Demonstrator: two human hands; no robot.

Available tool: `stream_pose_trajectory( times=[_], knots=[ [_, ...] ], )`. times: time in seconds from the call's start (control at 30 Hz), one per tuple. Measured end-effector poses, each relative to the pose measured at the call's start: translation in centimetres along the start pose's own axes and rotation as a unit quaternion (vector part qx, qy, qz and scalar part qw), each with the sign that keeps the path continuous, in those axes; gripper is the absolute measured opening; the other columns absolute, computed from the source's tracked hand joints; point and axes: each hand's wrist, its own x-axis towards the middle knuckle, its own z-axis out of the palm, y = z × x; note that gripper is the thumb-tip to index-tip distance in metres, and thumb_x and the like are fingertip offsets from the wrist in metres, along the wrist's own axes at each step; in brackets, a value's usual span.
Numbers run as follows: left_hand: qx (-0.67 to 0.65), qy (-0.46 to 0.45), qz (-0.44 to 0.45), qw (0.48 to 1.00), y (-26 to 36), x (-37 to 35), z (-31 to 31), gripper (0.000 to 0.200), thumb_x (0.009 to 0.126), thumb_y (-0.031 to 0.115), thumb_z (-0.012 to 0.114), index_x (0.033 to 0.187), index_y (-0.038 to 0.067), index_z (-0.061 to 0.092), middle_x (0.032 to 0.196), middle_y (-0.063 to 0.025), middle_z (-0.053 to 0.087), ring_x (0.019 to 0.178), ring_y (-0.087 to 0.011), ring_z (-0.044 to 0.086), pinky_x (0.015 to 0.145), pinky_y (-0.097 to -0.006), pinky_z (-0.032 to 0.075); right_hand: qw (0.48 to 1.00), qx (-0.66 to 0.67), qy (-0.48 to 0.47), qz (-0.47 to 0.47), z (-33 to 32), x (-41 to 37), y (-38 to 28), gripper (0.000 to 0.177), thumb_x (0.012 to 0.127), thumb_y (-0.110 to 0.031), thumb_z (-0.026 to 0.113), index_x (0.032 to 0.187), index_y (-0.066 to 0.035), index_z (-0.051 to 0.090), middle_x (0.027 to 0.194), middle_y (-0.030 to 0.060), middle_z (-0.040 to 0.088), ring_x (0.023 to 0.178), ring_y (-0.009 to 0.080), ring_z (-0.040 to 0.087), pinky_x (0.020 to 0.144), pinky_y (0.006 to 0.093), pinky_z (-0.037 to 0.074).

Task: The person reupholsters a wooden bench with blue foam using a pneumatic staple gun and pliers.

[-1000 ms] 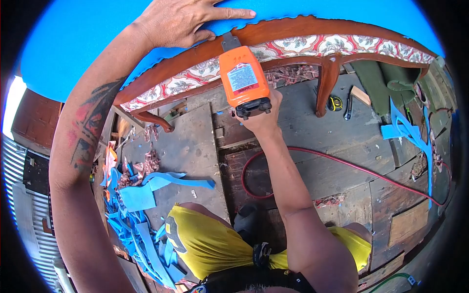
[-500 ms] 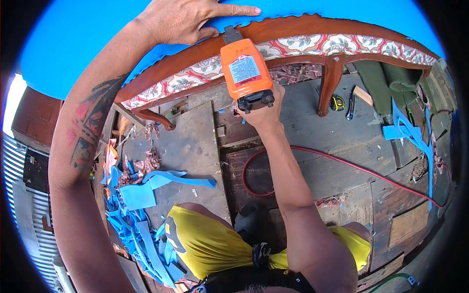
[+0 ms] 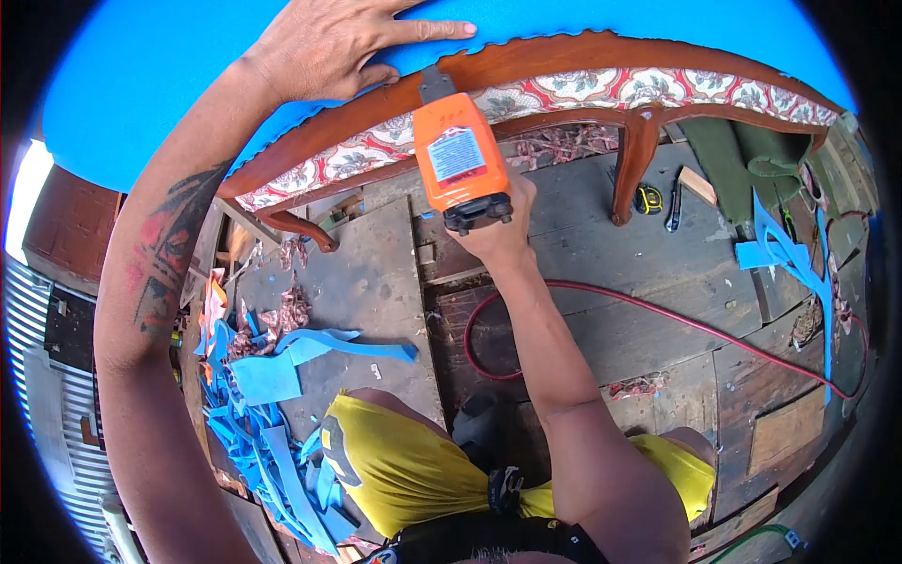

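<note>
My right hand (image 3: 507, 226) is wrapped round an orange staple gun (image 3: 458, 174) with a label on its top. Its dark nose overlaps the wooden rail (image 3: 564, 52) of a sofa seat, just below the wavy edge of a blue foam sheet (image 3: 601, 14). My left hand (image 3: 319, 47) lies on the foam, index finger stretched along it and thumb at its edge, up and left of the nose. Below the rail runs a band of patterned fabric (image 3: 648, 85).
A red air hose (image 3: 648, 315) loops over the wooden floor. Blue foam offcuts (image 3: 268, 376) pile at the left, others at the right. A tape measure (image 3: 648, 198) and a utility knife (image 3: 675, 202) lie beside the sofa leg (image 3: 634, 169). Green padding (image 3: 723, 164) sits at the right.
Both hands have shifted left along the sofa edge. The staple gun has moved left and slightly toward me, its nose now a little lower on the rail.
</note>
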Motion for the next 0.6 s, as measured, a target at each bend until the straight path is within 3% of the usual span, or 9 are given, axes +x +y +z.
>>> stream_pose_trajectory(
  times=[0.37,0.43,0.6],
  knots=[
    [0.019,-0.004,0.002,1.000,-0.05,0.03,-0.14,0.084,0.083,0.042,0.077,0.156,0.044,0.035,0.172,-0.0013,0.013,0.159,-0.0275,0.006,0.127,-0.0633,0.000,1.000,-0.016,-0.007,0.004,0.78,0.15,0.47,0.036,0.063,-0.016,0.084,0.094,-0.007,0.067,0.081,0.0108,0.071,0.073,0.0328,0.072,0.068,0.0406,0.058],
    [0.009,-0.016,-0.001,1.000,0.00,0.02,-0.39,0.084,0.083,0.042,0.077,0.156,0.044,0.035,0.172,-0.0012,0.012,0.159,-0.0275,0.005,0.127,-0.0632,0.000,0.999,-0.035,-0.028,-0.014,0.63,0.06,0.60,0.066,0.066,-0.022,0.092,0.123,-0.005,0.064,0.099,0.0159,0.073,0.086,0.0347,0.074,0.073,0.0415,0.060],
    [0.014,-0.015,-0.004,1.000,0.04,-0.02,-0.22,0.086,0.083,0.042,0.077,0.157,0.046,0.032,0.172,-0.0006,0.012,0.159,-0.0275,0.004,0.127,-0.0634,-0.001,0.998,-0.051,-0.038,-0.022,0.66,0.33,0.67,0.079,0.066,-0.023,0.092,0.135,-0.005,0.058,0.099,0.0157,0.073,0.085,0.0350,0.074,0.073,0.0419,0.060]
  ],
)
